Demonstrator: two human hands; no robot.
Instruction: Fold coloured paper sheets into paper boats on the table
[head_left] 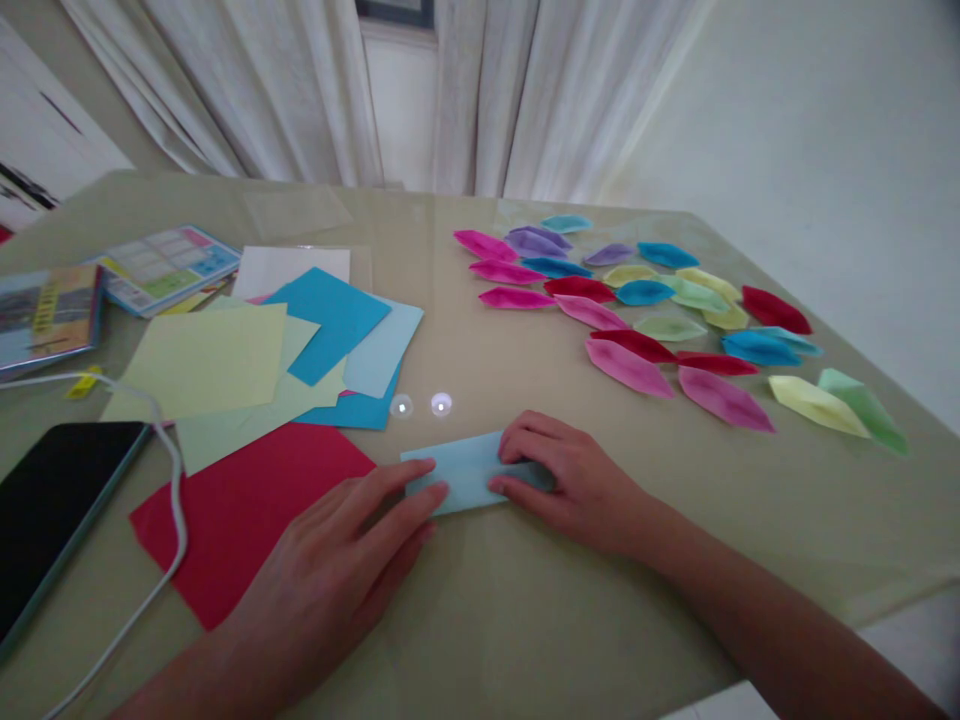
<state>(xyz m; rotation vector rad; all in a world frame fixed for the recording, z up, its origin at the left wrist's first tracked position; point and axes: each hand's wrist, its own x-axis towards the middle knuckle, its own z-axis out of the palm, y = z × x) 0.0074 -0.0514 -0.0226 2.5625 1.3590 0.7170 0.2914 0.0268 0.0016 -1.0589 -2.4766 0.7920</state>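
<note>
A folded strip of light blue paper (469,470) lies on the table in front of me, its long side running left to right. My left hand (345,560) rests over its left end, with two stretched fingertips pressing down on the paper. At the right end, my right hand (570,480) has its curled fingers and thumb closed on the strip. The paper is slightly raised and shadowed under those right fingers. Part of a red sheet (247,510) is covered by my left hand and forearm.
Folded paper pieces (630,365) in many colours spread across the right side. Left of centre is a pile of coloured sheets (217,355), with a booklet (169,265) behind. A black-screened phone (60,500) and white cable (178,490) lie at left. The table's edge (840,325) slopes away right.
</note>
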